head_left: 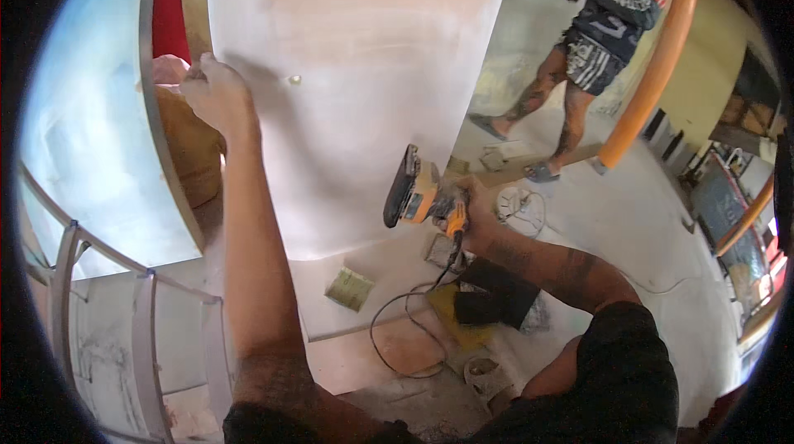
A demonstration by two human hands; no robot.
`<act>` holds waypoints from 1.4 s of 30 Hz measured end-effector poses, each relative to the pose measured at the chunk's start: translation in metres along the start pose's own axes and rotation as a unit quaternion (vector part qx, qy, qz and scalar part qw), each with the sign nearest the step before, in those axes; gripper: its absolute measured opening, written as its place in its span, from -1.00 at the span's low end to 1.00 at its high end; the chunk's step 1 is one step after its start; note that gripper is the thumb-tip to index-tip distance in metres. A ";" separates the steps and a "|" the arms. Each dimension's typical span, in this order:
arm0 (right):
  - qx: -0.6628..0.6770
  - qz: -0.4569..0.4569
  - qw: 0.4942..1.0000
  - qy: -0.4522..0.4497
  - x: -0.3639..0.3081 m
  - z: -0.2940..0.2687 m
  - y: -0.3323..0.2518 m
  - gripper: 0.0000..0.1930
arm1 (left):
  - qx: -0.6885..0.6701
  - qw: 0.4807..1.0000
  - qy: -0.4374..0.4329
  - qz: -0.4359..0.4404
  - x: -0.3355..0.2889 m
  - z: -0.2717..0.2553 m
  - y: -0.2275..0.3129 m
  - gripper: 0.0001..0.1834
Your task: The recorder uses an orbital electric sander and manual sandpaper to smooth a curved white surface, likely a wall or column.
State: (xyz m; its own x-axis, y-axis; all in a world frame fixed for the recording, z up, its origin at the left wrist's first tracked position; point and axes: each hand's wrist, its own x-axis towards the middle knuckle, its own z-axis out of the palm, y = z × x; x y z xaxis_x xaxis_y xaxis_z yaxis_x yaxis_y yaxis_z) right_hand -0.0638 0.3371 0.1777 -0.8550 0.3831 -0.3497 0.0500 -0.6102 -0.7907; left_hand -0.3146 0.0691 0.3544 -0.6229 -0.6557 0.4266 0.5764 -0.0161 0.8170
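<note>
The left hand (219, 97) is curling at the left edge of a tall pale panel (356, 130), perhaps steadying it; how firmly, I cannot tell. The right hand (471, 211) is gripping an orange-and-black sander (424, 189) before the panel's lower right, apparently leaving its pad (400, 188) free, facing left. Its cord (374, 327) is looping below, a possible snag. Another person (610, 22) is standing beyond; an orange pole (653, 68) is slanting at right.

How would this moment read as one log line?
Left hand: at left edge of panel | right hand: holding sander, black pad facing left | cord: hanging from sander | nearby: another person, right of panel
</note>
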 end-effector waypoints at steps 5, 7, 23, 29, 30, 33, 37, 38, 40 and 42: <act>-0.020 -0.082 0.992 0.092 -0.035 0.027 -0.051 -0.61 | 0.058 0.998 -0.011 0.006 -0.026 0.016 -0.041 -0.38; -0.002 -0.074 0.996 0.059 -0.036 0.029 -0.061 -0.60 | 0.075 0.983 -0.010 0.167 -0.033 0.019 -0.053 -0.33; 0.168 -0.275 0.943 0.079 0.011 0.065 0.010 -0.62 | 0.103 0.976 -0.147 0.120 -0.031 -0.015 -0.101 -0.15; 0.128 -0.315 0.939 0.056 -0.010 0.064 -0.017 -0.68 | 0.164 0.937 -0.187 0.244 -0.046 -0.030 -0.105 0.15; 0.132 -0.324 0.936 0.040 -0.010 0.058 -0.026 -0.67 | 0.159 0.931 -0.165 0.285 -0.048 -0.029 -0.111 0.09; 0.118 -0.373 0.918 0.065 -0.019 0.063 -0.047 -0.63 | 0.123 0.952 -0.175 0.218 -0.046 -0.032 -0.131 -0.05; 0.137 -0.356 0.923 0.057 -0.022 0.070 -0.062 -0.65 | 0.114 0.965 -0.142 0.191 -0.038 -0.041 -0.159 -0.24; 0.158 -0.358 0.918 0.064 -0.021 0.065 -0.068 -0.66 | 0.115 0.973 -0.149 0.131 -0.039 -0.037 -0.162 -0.35; 0.180 -0.363 0.912 0.057 -0.002 0.036 -0.085 -0.68 | 0.102 0.979 -0.159 0.078 -0.039 -0.029 -0.154 -0.44; 0.211 -0.371 0.903 0.057 0.010 0.019 -0.095 -0.69 | 0.148 0.972 -0.154 0.094 -0.043 -0.029 -0.141 -0.57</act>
State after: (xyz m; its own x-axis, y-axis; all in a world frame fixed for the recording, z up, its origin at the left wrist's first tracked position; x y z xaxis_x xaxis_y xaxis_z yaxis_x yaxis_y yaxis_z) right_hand -0.0870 0.3860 0.2587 -0.5123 0.8490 0.1294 -0.7360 -0.3565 -0.5755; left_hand -0.3532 0.0780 0.2098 -0.6764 -0.3681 0.6380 0.5468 0.3294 0.7697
